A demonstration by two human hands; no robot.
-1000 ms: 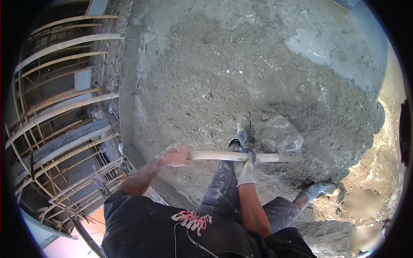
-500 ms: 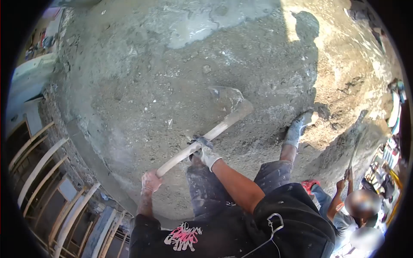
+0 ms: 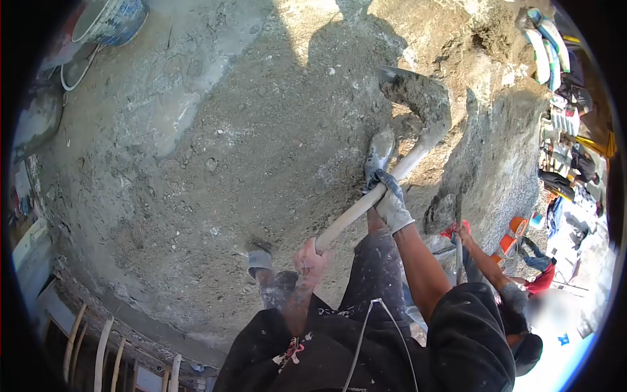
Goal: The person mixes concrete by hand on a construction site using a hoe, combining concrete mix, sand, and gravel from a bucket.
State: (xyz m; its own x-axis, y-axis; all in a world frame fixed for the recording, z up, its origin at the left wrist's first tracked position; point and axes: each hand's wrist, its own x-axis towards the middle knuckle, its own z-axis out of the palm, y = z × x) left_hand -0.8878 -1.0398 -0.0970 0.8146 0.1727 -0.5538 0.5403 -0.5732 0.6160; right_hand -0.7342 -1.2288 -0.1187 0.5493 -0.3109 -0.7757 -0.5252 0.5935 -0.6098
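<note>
A long-handled hoe (image 3: 353, 217) slants from my waist up and right. Its wide metal blade, caked with grey mix, is over the ground ahead of my foot. Bare fingers of my left hand (image 3: 309, 256) wrap round the butt of the wooden handle. Further along, my right hand (image 3: 393, 204), in a grey-and-white work glove, is closed round the shaft. Wet grey mortar mix (image 3: 274, 150) spreads over the ground beneath the tool. Where exactly the blade's edge touches the mix is hard to tell.
A mortar-stained bucket (image 3: 121, 21) stands at the upper left. To my right a co-worker (image 3: 486, 261) grips a long-handled tool close by. Orange buckets (image 3: 508, 244) and filled sacks (image 3: 550, 46) lie farther right. Wooden poles (image 3: 103, 353) stand below a low edge at left.
The hoe has swung up and to the right, along with both my hands. My view has turned right, bringing the bucket and sunlit heap into sight. Both hands keep their hold.
</note>
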